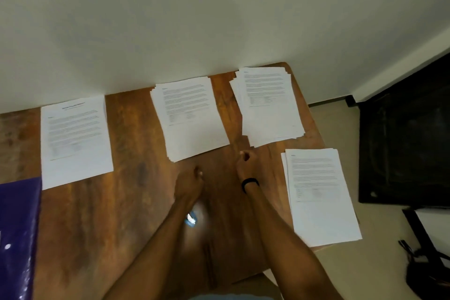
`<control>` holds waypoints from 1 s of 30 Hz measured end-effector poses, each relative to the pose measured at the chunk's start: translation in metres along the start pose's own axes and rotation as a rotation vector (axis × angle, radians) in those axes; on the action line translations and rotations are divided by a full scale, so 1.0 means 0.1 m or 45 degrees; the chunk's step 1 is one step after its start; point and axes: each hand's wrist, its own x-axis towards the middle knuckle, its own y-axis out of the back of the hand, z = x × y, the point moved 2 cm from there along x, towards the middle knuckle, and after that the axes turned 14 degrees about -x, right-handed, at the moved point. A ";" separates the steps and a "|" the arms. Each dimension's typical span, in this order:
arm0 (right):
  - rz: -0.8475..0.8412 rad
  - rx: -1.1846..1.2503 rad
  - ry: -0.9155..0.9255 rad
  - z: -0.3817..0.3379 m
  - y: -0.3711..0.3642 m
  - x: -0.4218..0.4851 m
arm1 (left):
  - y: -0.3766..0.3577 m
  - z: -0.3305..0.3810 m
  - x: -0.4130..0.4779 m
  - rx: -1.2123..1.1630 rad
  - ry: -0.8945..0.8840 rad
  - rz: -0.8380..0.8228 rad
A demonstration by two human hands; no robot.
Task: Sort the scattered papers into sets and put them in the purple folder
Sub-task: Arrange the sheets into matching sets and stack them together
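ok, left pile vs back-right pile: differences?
The left pile is neat with a centred heading; the back-right pile is fanned, edges showing, no centred heading. The left pile lies by the purple folder; the back-right pile sits at a table corner. Both: white printed sheets, flat.
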 end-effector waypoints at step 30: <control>-0.307 0.657 -0.451 0.34 0.64 2.02 | -1.70 1.13 0.97 0.384 -0.275 -0.453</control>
